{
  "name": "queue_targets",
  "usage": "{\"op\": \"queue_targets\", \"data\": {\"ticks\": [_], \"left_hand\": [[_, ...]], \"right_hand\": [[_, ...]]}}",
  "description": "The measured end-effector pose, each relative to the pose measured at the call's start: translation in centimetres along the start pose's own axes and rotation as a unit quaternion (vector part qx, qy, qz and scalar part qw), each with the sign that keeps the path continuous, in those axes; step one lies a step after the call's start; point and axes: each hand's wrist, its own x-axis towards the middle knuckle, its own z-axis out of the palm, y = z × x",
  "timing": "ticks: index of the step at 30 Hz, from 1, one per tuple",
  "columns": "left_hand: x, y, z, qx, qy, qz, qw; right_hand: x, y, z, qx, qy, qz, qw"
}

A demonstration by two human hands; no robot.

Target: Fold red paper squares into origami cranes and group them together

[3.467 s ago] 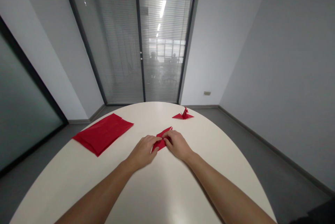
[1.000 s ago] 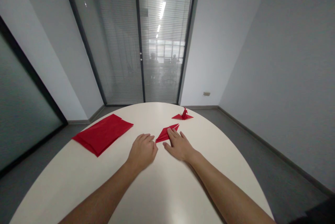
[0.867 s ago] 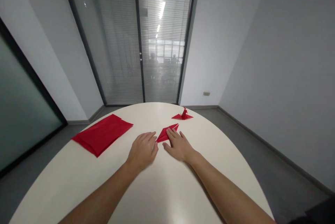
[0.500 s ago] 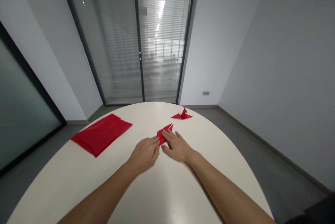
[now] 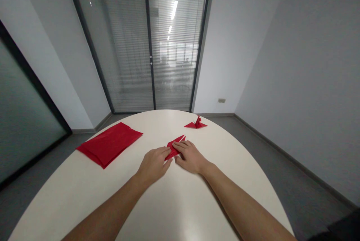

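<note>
A small piece of folded red origami paper lies on the white table in front of me, with two split points at its far right end. My left hand holds its near left edge, fingers on top and thumb lower down by the edge. My right hand rests on the paper's right part, fingers stretched flat over it and thumb apart on the near side. The fingers cover part of the folds. Beyond the right hand stands a finished red paper crane with wings spread.
A stack of red paper sheets lies on the left of the round white table. Past the table's far edge are a glass partition with blinds and a grey wall with a socket plate.
The folded paper has shifted slightly left and toward me, its points now a little lower. My right fingers have slid slightly left over it, and my left hand has moved marginally.
</note>
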Motion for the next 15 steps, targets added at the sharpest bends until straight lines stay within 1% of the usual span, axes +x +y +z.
{"op": "queue_targets", "data": {"ticks": [2, 4, 7, 10, 15], "left_hand": [[0.02, -0.08, 0.0, 0.005, -0.009, -0.014, 1.0], [0.07, -0.09, -0.11, 0.015, -0.012, -0.028, 0.999], [0.16, -0.03, -0.36, 0.034, -0.024, -0.044, 0.998], [0.21, 0.07, -0.58, 0.041, -0.035, -0.045, 0.998], [0.28, 0.06, -0.7, 0.055, -0.052, -0.051, 0.996]], "right_hand": [[0.07, -0.05, -0.08, 0.012, 0.016, -0.025, 0.999], [0.12, -0.09, -0.14, 0.027, 0.029, -0.033, 0.999], [0.15, -0.05, -0.16, 0.05, 0.046, -0.02, 0.998], [0.17, 0.12, -0.1, 0.071, 0.055, -0.005, 0.996], [0.22, 0.25, 0.02, 0.076, 0.066, -0.01, 0.995]]}}
